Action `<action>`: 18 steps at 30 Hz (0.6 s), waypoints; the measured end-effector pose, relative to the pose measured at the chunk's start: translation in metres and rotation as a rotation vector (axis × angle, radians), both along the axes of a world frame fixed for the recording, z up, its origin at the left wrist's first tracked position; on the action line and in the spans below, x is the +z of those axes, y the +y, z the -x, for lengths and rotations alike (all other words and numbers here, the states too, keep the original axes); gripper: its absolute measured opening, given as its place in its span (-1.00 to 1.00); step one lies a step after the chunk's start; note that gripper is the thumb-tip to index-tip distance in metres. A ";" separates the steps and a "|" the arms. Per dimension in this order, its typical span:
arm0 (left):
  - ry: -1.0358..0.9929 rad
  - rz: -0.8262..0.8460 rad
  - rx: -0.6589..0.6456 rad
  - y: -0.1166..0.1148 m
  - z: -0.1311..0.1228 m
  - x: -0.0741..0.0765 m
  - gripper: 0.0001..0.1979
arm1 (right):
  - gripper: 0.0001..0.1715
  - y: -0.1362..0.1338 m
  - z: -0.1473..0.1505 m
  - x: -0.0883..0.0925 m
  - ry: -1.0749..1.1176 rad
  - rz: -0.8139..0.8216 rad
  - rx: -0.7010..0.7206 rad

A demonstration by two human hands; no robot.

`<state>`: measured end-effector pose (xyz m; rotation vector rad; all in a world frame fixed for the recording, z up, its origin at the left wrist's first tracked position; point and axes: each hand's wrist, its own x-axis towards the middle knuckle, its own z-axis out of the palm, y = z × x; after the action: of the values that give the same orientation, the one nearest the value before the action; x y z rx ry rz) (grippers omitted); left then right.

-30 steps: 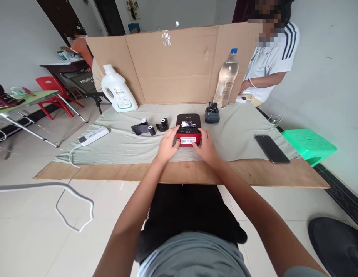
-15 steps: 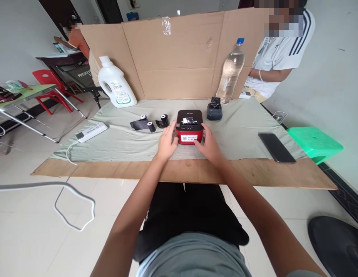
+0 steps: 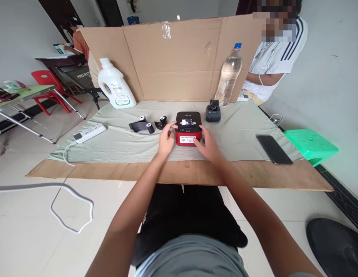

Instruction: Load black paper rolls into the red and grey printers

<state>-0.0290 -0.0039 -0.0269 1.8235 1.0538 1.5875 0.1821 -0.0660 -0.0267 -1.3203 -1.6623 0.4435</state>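
A small red and black label printer (image 3: 188,139) sits on the cloth in front of me, its top face showing a dark window and a white label stuck to its front. My left hand (image 3: 166,141) is at its left side, the index finger reaching onto the top left edge and the other fingers loosely bent. Around the front right corner, my right hand (image 3: 208,143) has its thumb on the front face and fingers along the right side. Left of the printer lie black ribbon rolls (image 3: 150,128) and another black roll (image 3: 162,120). A small dark grey device (image 3: 213,114) stands behind it to the right.
A white detergent jug (image 3: 117,86) and a water bottle (image 3: 228,77) stand before a cardboard screen (image 3: 173,57). On the left lies a power strip (image 3: 90,133) with its cable, on the right a phone (image 3: 273,149). A person in white (image 3: 271,73) is behind the screen's right end.
My left hand has shifted from flat against the printer's side to its top left edge, fingers more bent. My right hand stays at the right side. The view has tilted slightly.
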 end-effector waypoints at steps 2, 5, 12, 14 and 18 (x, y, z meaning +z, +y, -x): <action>-0.052 -0.033 0.017 0.010 -0.003 0.000 -0.59 | -0.33 0.000 -0.002 0.003 0.004 -0.022 -0.004; -0.191 -0.035 0.012 0.027 -0.011 -0.002 -0.68 | -0.43 0.001 -0.005 0.007 -0.006 -0.043 -0.010; -0.255 -0.012 -0.014 0.050 -0.023 -0.005 -0.62 | -0.52 0.005 -0.013 0.025 -0.119 -0.100 0.019; -0.229 -0.005 0.023 0.049 -0.024 -0.006 -0.57 | -0.54 0.008 -0.015 0.032 -0.130 -0.099 0.008; -0.078 -0.125 0.107 0.034 -0.025 -0.004 -0.51 | -0.55 0.021 -0.021 0.046 -0.124 -0.111 0.024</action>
<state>-0.0036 0.0302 -0.0311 1.7946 1.0539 1.8098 0.2034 -0.0455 0.0191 -1.2686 -1.7809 0.2837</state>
